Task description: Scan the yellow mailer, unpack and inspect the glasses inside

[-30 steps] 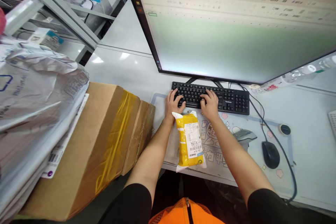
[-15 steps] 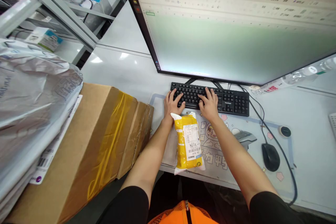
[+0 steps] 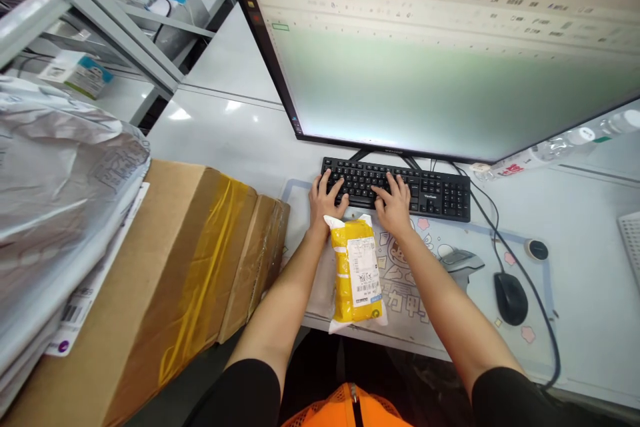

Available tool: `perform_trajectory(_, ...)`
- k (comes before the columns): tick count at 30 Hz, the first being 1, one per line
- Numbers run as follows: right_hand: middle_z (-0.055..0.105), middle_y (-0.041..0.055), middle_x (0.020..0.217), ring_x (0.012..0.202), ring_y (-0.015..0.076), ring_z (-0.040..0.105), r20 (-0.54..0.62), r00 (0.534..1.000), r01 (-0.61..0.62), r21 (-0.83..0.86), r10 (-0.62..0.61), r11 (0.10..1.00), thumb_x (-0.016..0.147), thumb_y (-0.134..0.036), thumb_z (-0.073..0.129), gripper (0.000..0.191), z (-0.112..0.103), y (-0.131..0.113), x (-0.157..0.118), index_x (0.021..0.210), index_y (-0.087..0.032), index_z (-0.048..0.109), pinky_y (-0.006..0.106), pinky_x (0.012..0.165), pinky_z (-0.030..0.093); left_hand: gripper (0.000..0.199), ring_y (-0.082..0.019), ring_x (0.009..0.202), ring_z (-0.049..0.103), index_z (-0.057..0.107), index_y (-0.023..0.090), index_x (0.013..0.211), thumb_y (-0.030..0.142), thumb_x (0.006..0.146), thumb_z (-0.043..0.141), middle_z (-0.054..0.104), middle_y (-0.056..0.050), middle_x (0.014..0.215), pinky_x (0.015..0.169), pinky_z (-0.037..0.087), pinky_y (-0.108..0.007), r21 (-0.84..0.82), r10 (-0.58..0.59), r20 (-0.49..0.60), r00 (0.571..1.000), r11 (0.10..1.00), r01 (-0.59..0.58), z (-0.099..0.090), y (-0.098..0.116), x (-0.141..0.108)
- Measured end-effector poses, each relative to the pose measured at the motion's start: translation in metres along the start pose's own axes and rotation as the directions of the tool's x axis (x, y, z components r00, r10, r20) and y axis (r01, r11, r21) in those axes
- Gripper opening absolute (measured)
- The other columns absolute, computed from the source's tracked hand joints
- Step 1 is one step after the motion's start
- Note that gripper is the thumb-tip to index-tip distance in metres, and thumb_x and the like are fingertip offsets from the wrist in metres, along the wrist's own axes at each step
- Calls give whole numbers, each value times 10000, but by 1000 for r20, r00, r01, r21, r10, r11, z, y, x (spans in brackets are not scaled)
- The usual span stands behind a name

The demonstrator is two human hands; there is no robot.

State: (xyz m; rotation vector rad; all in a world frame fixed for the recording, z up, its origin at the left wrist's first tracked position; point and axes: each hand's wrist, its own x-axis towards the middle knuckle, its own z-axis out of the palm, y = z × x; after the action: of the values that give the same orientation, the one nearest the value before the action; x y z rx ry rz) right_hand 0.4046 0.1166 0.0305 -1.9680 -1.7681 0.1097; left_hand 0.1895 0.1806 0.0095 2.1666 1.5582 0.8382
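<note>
Both of my hands rest on a black keyboard [image 3: 440,197] below the monitor. My left hand [image 3: 326,201], fingers spread, covers the keys at the left end. Over the middle keys lies my right hand [image 3: 393,205], its fingers also apart. Neither hand holds anything. Between my forearms a yellow-and-white plastic parcel [image 3: 343,280] with a printed white label lies at the front edge of the desk, its top corner by my left wrist. A large monitor [image 3: 425,87] shows a spreadsheet with blank cells.
Taped cardboard boxes [image 3: 165,267] and a grey plastic bag [image 3: 60,193] crowd the left side. Right of my arm are a handheld scanner [image 3: 463,260], a black mouse [image 3: 511,298] with its cable and a small round object [image 3: 537,250]. Plastic bottles [image 3: 545,150] lie behind the monitor's lower edge.
The whole view has shifted slightly left. My right hand's fingers have moved a little over the keys; my left hand keeps its place on the keyboard.
</note>
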Motion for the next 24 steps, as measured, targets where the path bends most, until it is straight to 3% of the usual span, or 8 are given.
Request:
perform_trajectory(5,466,105,1729,1654,377,282,-39,996,-74,35,76,997,977,-286,487,422,0,5,11,1271,-236,784,759,1318,246,523,-400,1597,397,727,231,1448,410,963,649,490,-125,1723,1294,389,-606,1,-1,-20,1000,1000,1,3,-4,-2)
perform_trajectory(11,607,135,1594,1560,329,452,-146,987,-51,70,61,996,984,-278,468,408,0,14,2,1255,-220,767,646,1285,395,557,-400,1592,407,698,226,1472,413,949,659,493,-131,1720,1291,400,-601,8,-20,-12,1000,1000,20,2,-3,-2)
perform_trajectory(24,641,162,1541,1520,331,505,-170,983,-47,153,73,987,981,-318,502,378,-2,32,-18,1221,-196,768,626,1280,427,619,-418,1518,478,611,186,1527,439,967,677,501,-182,1693,1285,403,-617,7,-159,-101,982,987,161,-4,-6,27)
